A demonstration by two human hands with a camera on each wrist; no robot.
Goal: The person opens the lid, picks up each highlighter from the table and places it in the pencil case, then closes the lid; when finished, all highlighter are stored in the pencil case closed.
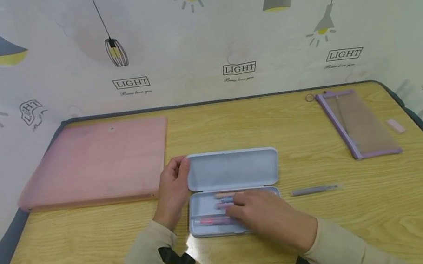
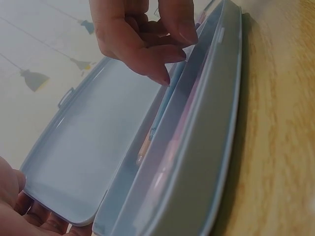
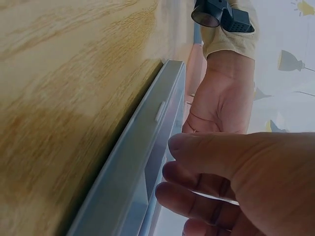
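Note:
A light blue pencil case point(image 1: 196, 234) lies unfolded on the table, its lid point(image 1: 232, 169) tipped back. My left hand point(image 1: 172, 191) grips the lid's left edge, thumb on the inner side and fingers behind. Over the right half of the case hovers my right hand point(image 1: 275, 217), fingers loosely bent, fingertips close above the pens, with a gap between thumb and fingers in the right wrist view. Inside are a blue pen point(image 2: 160, 114), a peach-coloured pen point(image 1: 226, 194) and, in the front compartment, a pink pen point(image 1: 212, 221). The right hand hides their right ends.
A grey pen point(image 1: 314, 190) lies right of the case. Farther right are a purple-edged mesh zip pouch point(image 1: 367, 123) and a small pale pink block point(image 1: 395, 126). A pink folder point(image 1: 102, 163) covers the back left. Lamp-printed sheeting point(image 1: 178, 38) surrounds the wooden table point(image 1: 210, 127).

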